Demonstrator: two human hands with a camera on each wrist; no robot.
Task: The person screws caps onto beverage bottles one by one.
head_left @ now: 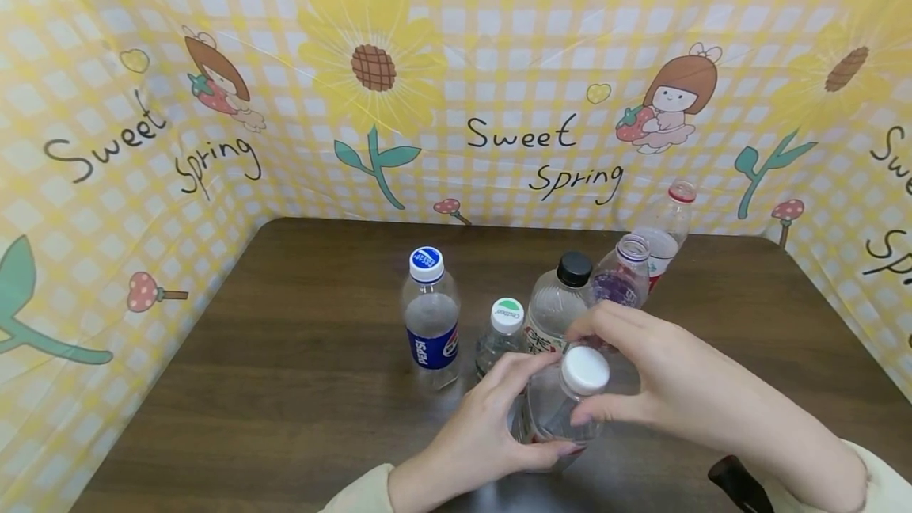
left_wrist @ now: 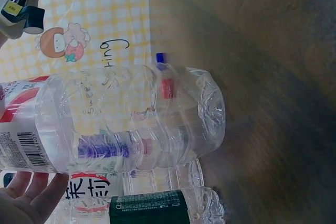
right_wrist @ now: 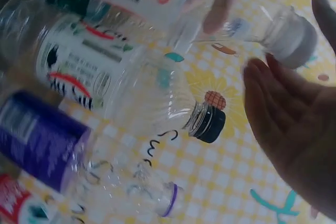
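Observation:
My left hand [head_left: 492, 426] grips a clear plastic bottle [head_left: 552, 410] with a white cap [head_left: 586, 370], thumb and fingers around its body. In the left wrist view the bottle [left_wrist: 131, 98] shows a red and white label [left_wrist: 21, 129], and the bottle base stands clear of neighbouring bottles. Around the white cap [right_wrist: 296, 40], my right hand [head_left: 670, 370] has thumb and fingers spread, with a gap showing between the thumb and the cap. Just behind are a small bottle with a green and white cap [head_left: 507, 317] and a bottle with a black cap [head_left: 559, 303].
A Pepsi bottle [head_left: 431, 339] with a blue and white cap stands to the left. Back right are two uncapped bottles, one with a purple label [head_left: 616, 287], the other with a red neck ring [head_left: 682, 192]. A patterned cloth [head_left: 499, 62] hangs behind the brown table [head_left: 285, 386].

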